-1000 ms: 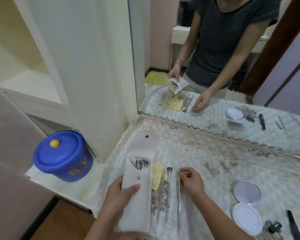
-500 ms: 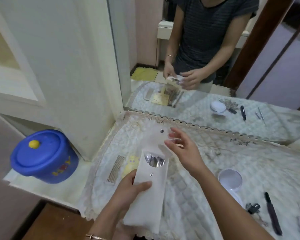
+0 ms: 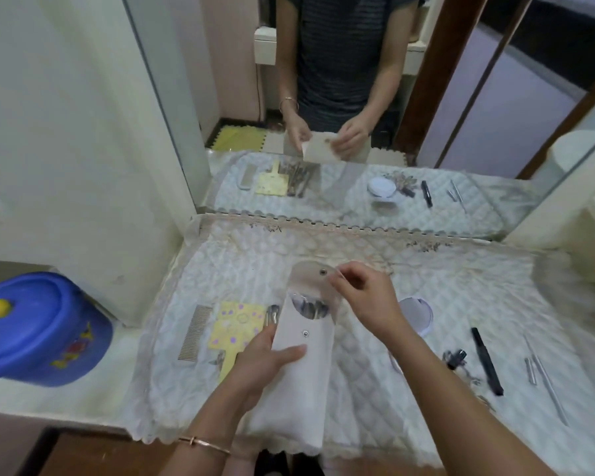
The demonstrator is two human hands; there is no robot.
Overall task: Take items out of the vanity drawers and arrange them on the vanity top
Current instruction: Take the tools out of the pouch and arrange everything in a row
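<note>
A long white snap pouch (image 3: pixel 298 383) with metal tools showing at its mouth hangs above the quilted vanity top (image 3: pixel 426 290). My left hand (image 3: pixel 267 364) grips the pouch's middle from the left. My right hand (image 3: pixel 364 297) pinches the edge of the pouch's clear flap (image 3: pixel 310 273) near its snap. On the cloth to the left lie a comb (image 3: pixel 194 333), a yellow dotted card (image 3: pixel 236 326) and a few metal tools (image 3: pixel 272 316) partly hidden by the pouch.
A round compact (image 3: pixel 416 312) sits right of my right wrist. Farther right lie a small clip (image 3: pixel 455 359), a black pen-like stick (image 3: pixel 486 360) and thin metal sticks (image 3: pixel 543 383). A blue lidded tub (image 3: pixel 38 329) stands on the lower ledge at left. The mirror (image 3: pixel 358 97) rises behind.
The pouch has been lifted off the brushes and moved right. My right hand left the tools on the cloth and came up to the pouch's flap.
</note>
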